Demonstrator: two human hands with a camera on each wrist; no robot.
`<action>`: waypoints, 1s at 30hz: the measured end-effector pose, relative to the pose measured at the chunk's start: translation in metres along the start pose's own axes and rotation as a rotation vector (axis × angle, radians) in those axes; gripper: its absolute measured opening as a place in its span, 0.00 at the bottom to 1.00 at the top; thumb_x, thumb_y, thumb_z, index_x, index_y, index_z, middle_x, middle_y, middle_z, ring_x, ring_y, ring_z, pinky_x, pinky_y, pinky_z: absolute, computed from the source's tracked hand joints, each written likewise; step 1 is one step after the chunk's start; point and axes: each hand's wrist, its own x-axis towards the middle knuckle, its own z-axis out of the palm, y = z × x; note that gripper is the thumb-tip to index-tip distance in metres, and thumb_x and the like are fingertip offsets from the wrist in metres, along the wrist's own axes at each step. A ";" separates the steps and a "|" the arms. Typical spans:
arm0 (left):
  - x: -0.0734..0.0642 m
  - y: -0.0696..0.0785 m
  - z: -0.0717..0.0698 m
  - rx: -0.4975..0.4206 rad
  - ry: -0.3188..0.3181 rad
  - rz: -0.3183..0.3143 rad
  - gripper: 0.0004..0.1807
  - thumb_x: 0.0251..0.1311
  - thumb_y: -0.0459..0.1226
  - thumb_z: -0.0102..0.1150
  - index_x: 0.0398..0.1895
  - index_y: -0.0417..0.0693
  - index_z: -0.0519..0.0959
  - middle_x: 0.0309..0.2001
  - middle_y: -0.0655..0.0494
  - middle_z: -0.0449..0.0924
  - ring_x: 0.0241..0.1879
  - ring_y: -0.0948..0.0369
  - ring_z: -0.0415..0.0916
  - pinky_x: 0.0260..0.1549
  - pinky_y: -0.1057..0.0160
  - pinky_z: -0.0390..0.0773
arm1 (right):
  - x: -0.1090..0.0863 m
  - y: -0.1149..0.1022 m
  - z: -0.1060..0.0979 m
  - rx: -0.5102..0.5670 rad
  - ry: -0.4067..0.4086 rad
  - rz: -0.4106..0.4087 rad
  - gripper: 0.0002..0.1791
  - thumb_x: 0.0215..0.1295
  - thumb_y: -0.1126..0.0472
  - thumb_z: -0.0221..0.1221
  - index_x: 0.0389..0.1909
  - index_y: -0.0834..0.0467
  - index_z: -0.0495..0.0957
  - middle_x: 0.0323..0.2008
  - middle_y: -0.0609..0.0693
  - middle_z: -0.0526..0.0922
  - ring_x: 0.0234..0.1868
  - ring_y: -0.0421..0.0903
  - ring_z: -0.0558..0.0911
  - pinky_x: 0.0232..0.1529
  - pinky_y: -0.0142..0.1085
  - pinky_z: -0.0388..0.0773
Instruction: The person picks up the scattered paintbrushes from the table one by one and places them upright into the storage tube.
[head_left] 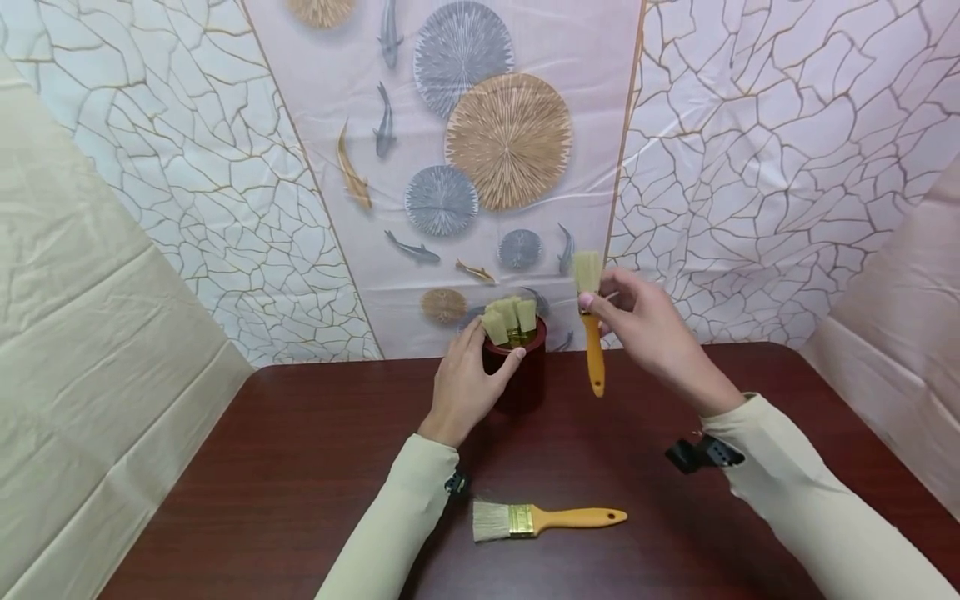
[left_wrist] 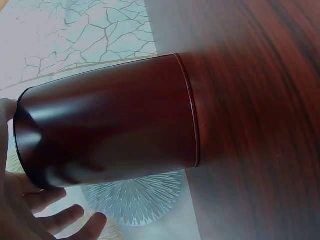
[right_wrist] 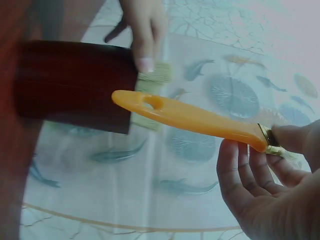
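Observation:
My left hand (head_left: 467, 385) grips the rim of a dark red-brown cylindrical holder (left_wrist: 110, 120), thumb on one side and fingers on the other. The holder stands upright at the back of the table, with several paintbrushes (head_left: 507, 313) in it, pale bristles up. To its right, my right hand (head_left: 654, 329) pinches another paintbrush (head_left: 594, 354) near its metal band. That brush is held up with its bristles on top and its orange handle (right_wrist: 190, 120) hanging down, its end above the table.
One more paintbrush (head_left: 577, 518) lies flat near the table's front, bristles to the left. Behind the dark wooden table (head_left: 315, 467) rises a patterned cloth backdrop (head_left: 300, 125). Beige cloth walls (head_left: 82, 350) close off both sides.

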 end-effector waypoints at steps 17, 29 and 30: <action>0.000 -0.006 -0.001 0.055 0.045 0.104 0.45 0.71 0.67 0.56 0.77 0.43 0.71 0.75 0.49 0.72 0.73 0.49 0.70 0.70 0.46 0.71 | 0.059 -0.021 0.032 0.150 0.176 -0.174 0.16 0.78 0.57 0.63 0.56 0.65 0.79 0.45 0.62 0.87 0.42 0.55 0.88 0.36 0.32 0.85; 0.001 -0.007 -0.001 0.054 0.051 0.096 0.45 0.70 0.67 0.57 0.77 0.45 0.71 0.75 0.50 0.72 0.73 0.50 0.70 0.69 0.44 0.72 | 0.063 0.013 0.067 -0.064 0.024 -0.109 0.14 0.75 0.63 0.64 0.56 0.62 0.77 0.50 0.62 0.85 0.49 0.60 0.88 0.41 0.50 0.86; 0.001 -0.007 -0.001 0.054 0.050 0.093 0.45 0.70 0.67 0.57 0.77 0.46 0.71 0.75 0.50 0.72 0.73 0.50 0.70 0.69 0.43 0.72 | 0.063 0.015 0.069 -0.082 -0.002 -0.099 0.13 0.75 0.63 0.64 0.55 0.62 0.77 0.51 0.62 0.84 0.50 0.61 0.88 0.42 0.51 0.86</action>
